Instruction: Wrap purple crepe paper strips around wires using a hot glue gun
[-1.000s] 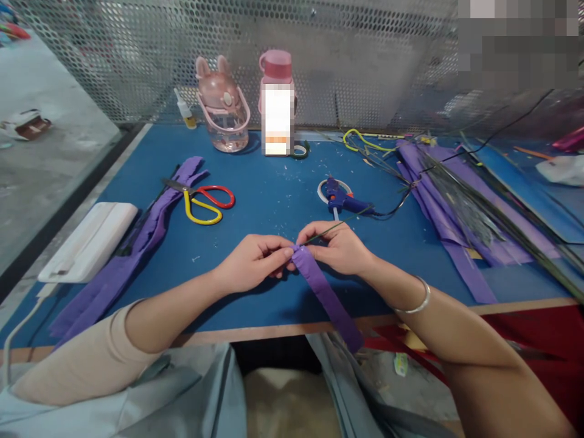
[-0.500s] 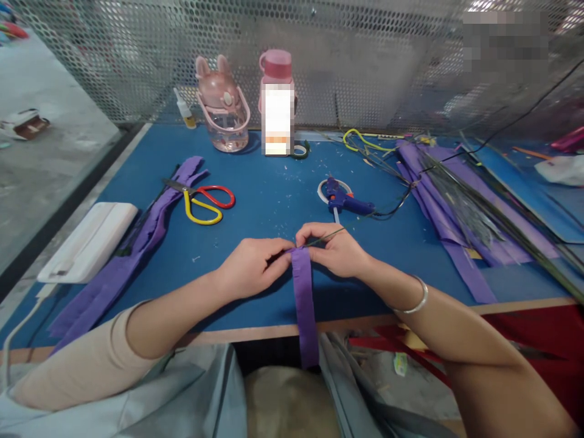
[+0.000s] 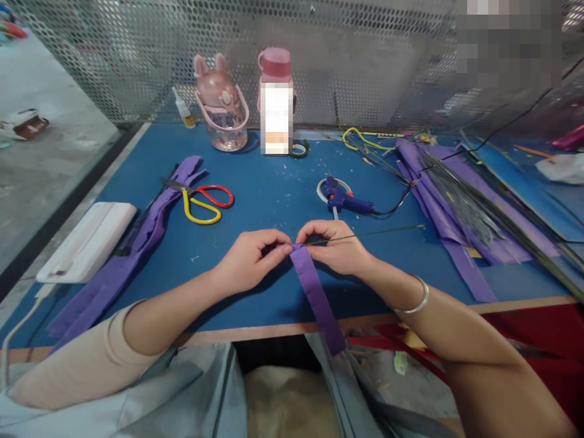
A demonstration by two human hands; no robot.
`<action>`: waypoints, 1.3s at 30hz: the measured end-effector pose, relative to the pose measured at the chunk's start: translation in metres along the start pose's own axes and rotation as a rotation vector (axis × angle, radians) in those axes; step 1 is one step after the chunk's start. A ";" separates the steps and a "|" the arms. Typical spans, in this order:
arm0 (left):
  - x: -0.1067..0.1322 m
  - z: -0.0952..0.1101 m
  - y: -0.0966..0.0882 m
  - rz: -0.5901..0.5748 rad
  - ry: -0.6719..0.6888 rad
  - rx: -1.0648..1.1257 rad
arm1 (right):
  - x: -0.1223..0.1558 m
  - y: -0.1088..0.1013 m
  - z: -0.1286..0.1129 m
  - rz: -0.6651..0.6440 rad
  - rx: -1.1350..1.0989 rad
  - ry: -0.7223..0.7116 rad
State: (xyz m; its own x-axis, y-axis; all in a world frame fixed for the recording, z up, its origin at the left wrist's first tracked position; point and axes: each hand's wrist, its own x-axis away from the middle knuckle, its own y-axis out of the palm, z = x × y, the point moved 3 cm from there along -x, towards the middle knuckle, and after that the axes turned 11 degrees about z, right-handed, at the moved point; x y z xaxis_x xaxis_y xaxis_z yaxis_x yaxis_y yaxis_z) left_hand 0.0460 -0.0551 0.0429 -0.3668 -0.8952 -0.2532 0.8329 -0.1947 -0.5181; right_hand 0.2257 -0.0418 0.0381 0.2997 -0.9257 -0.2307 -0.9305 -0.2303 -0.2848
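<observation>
Head view: purple strip slants again beneath two pinching hands

Both hands meet over the bench (image 3: 267, 194), midway along its near edge. The left hand (image 3: 252, 258) pinches the gathered top of the purple strip (image 3: 314, 291) between thumb and fingers, with hardly any gap. Just beside it, the right hand (image 3: 338, 250) is drawn equally narrow on the green stem (image 3: 401, 228) where that leaves the strip; how firmly, I cannot tell.

From this pinch the strip hangs across the near edge, its free end beyond the bench top and slanted rightward. Half a second ago it dropped almost straight; a second ago it slanted much as now. The stem has swung too, its tip now reaching toward the right edge. I take this as the strip being turned about the stem, both kept in hand.

Beyond the right hand lies the blue glue gun (image 3: 338, 198); toward the left edge, scissors (image 3: 186, 193) rest against purple lengths (image 3: 152, 228).
</observation>
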 end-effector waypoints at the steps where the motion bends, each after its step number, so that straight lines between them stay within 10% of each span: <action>1: 0.001 0.001 -0.001 0.020 0.050 -0.042 | 0.000 0.000 0.000 0.007 -0.007 -0.001; 13: 0.003 0.004 -0.004 0.030 0.294 -0.392 | -0.003 -0.003 0.001 -0.076 0.184 -0.193; 19: -0.009 -0.013 -0.017 -0.079 0.143 -0.433 | -0.025 -0.080 0.011 0.252 0.730 -0.331; 24: -0.018 -0.027 -0.012 -0.112 0.253 -0.559 | -0.037 -0.118 0.044 0.090 1.071 -0.067; 31: -0.019 -0.032 -0.009 0.023 0.322 -0.621 | -0.041 -0.119 0.057 0.078 0.994 -0.068; 39: -0.018 -0.040 -0.007 -0.004 0.233 -0.606 | -0.027 -0.119 0.012 0.104 0.504 -0.052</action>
State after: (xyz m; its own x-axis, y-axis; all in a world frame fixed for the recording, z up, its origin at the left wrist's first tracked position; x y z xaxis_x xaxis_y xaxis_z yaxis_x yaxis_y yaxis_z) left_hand 0.0303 -0.0214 0.0188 -0.5065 -0.7714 -0.3852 0.4746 0.1236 -0.8715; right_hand 0.3311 0.0146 0.0668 0.2326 -0.9171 -0.3238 -0.7429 0.0473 -0.6677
